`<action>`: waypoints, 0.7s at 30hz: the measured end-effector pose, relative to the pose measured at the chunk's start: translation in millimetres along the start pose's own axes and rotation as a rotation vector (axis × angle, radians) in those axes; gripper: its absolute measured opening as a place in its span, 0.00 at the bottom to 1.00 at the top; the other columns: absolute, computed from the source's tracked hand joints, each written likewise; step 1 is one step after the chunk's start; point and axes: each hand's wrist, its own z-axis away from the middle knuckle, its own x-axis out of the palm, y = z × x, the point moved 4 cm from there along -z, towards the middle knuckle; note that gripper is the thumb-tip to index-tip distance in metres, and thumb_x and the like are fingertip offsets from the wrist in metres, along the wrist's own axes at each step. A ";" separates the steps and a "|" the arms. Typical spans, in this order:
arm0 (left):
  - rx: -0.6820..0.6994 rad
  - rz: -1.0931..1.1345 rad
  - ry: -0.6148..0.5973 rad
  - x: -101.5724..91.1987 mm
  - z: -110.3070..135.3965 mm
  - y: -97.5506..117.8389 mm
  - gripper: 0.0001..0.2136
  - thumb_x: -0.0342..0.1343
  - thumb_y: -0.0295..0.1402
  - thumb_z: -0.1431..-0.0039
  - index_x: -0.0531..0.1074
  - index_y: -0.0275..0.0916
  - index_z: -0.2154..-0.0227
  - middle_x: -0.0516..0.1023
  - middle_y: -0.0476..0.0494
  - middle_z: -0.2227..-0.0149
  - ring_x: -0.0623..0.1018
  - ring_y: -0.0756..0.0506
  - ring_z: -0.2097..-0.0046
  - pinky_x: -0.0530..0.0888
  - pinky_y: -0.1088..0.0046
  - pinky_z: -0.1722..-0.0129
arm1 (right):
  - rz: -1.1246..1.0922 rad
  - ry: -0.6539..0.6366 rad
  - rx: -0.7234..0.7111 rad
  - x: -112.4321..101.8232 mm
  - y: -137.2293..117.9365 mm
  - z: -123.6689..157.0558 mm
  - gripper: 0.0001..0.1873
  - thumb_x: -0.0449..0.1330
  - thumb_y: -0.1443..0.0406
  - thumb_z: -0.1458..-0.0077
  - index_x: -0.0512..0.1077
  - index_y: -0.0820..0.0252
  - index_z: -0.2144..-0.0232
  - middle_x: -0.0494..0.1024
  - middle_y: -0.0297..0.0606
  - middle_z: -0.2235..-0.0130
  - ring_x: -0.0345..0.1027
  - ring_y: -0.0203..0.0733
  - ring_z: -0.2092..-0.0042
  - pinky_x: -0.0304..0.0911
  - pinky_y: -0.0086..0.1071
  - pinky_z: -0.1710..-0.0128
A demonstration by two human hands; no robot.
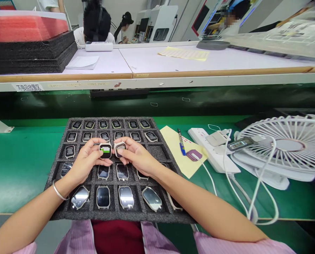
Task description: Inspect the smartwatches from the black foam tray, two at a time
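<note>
Left hand [85, 158] pinches a smartwatch [105, 150], right hand [136, 157] a second watch [119, 149], over foam tray [157, 152] centre. Tray reaches near desk [22, 158] edge. Open room left; power strip [214, 151], fan [287, 144] crowd right.

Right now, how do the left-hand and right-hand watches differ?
The left-hand watch shows green on screen; the right-hand watch shows no green. The left-hand watch sits nearly straight; the right-hand watch tilts slightly. Both have pale cases and are held over the foam tray.
</note>
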 end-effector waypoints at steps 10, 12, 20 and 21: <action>0.005 -0.005 0.014 -1.2 -0.6 -0.8 0.15 0.62 0.34 0.47 0.67 0.40 0.58 0.81 0.47 0.65 0.83 0.45 0.71 0.82 0.67 0.67 | 0.007 -0.033 -0.025 1.5 -2.1 2.0 0.18 0.66 0.66 0.50 0.70 0.56 0.56 0.77 0.33 0.64 0.61 0.29 0.76 0.58 0.28 0.76; 0.009 -0.006 0.023 -1.9 -0.7 -0.9 0.15 0.62 0.35 0.47 0.67 0.40 0.58 0.81 0.47 0.66 0.83 0.45 0.72 0.82 0.67 0.68 | 0.014 -0.035 -0.023 0.8 -1.5 1.9 0.18 0.66 0.66 0.50 0.70 0.56 0.55 0.78 0.33 0.64 0.62 0.29 0.76 0.58 0.28 0.76; 0.026 -0.023 0.022 -0.7 0.2 1.0 0.16 0.63 0.34 0.48 0.66 0.39 0.58 0.82 0.48 0.66 0.83 0.47 0.72 0.82 0.70 0.68 | 0.028 -0.041 -0.010 -0.5 -0.4 1.1 0.17 0.65 0.65 0.47 0.71 0.56 0.54 0.75 0.31 0.66 0.65 0.29 0.76 0.59 0.28 0.75; 0.026 -0.035 0.028 -0.6 0.0 0.8 0.16 0.63 0.33 0.48 0.66 0.39 0.58 0.82 0.48 0.66 0.83 0.47 0.73 0.82 0.70 0.69 | 0.034 -0.043 -0.013 -0.5 -0.2 0.9 0.17 0.65 0.64 0.46 0.71 0.56 0.54 0.74 0.31 0.67 0.64 0.29 0.76 0.59 0.28 0.75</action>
